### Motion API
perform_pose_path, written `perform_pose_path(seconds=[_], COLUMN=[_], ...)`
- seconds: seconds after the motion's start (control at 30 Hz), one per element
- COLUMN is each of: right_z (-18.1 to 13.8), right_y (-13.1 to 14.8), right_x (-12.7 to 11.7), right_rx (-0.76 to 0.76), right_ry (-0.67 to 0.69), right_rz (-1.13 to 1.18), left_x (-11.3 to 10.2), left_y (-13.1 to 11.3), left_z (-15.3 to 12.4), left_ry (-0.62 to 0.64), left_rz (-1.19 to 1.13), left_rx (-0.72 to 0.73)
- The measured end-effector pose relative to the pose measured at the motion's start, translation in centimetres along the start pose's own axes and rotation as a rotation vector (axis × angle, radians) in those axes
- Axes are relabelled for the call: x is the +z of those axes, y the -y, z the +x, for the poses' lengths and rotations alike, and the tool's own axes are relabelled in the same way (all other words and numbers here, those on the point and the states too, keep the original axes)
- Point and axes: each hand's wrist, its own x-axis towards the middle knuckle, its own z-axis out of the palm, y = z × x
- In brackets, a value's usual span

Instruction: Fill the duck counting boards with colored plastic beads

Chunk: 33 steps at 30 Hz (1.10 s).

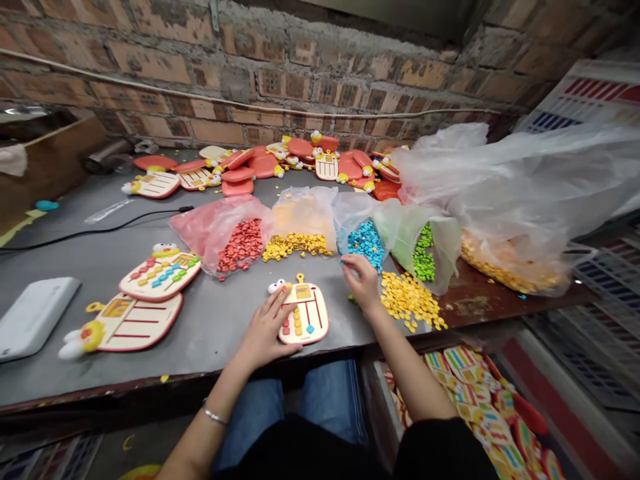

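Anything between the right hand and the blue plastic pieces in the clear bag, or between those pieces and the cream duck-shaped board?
Nothing visible blocks the reach: the right hand is at the front edge of the blue plastic pieces. Toward the cream duck-shaped board under the left hand, only the right hand itself lies between.

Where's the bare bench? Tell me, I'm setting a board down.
Use the bare grey bench between the black cable and the board holding coloured pieces. A narrower strip runs between that board and the left hand. It's crowded behind: bags of pieces, red boards along the brick wall, and yellow pieces by the right hand.
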Motion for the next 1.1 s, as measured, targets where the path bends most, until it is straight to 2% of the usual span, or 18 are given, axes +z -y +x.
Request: perform_pose_path(seconds=[0.1, 0.27, 0.43, 0.53, 0.63, 0.77, 0.97, 1.1], right_z=[-1.1, -2.2, -3.0, -2.8, -2.4, -2.1, -2.8, -2.9], right_y=[2.3, 2.5, 2.7, 3.3, 3.7, 3.8, 4.1, 4.1], right_x=[1.9, 3.9, 4.1, 3.7, 3.0, 2.4, 3.7, 2.9], right_rx=[0.027, -0.115, -0.166, -0.155, -0.151, -0.051, 0.169, 0.201], right_ry=[0.158, 0.399, 0.448, 0.472, 0.552, 0.643, 0.633, 0.804], right_rz=[0.126, -0.082, -0.220, -0.210, -0.141, -0.007, 0.219, 0.341], left_x=[0.0, -0.1, 0.0, 0.0, 0.0, 0.0, 0.2, 0.2], left_y=[0.0, 0.0, 0.0, 0.0, -0.1, -0.1, 0.1, 0.2], left_z=[0.0, -0.1, -0.1, -0.1, -0.1, -0.1, -0.1, -0.1], left_ry=[0.002, 0.010, -0.009, -0.012, -0.012, -0.006, -0.004, -0.009], left_rz=[0.001, 0.017, 0.014, 0.016, 0.017, 0.011, 0.025, 0.023], left_rx=[-0.007, -0.002, 0.000, -0.004, -0.008, -0.007, -0.015, -0.013])
